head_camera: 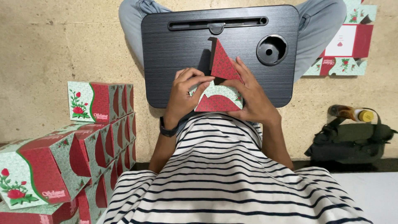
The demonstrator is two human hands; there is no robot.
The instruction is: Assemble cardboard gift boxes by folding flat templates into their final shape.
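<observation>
A red and green cardboard box (218, 96) with a rose pattern is held over the near edge of a black lap tray (182, 45). One red pointed flap (222, 62) of the box stands up. My left hand (185, 93) grips the box's left side, fingers curled onto a flap. My right hand (253, 97) holds its right side, with the fingers against the raised flap. I wear a striped shirt and a dark watch on the left wrist.
Several folded boxes of the same kind are stacked at the left (101, 101), with more in the near left corner (37, 174). Flat unfolded box sheets (348, 41) lie at the top right. A dark bag (350, 143) with a bottle (352, 113) sits at the right.
</observation>
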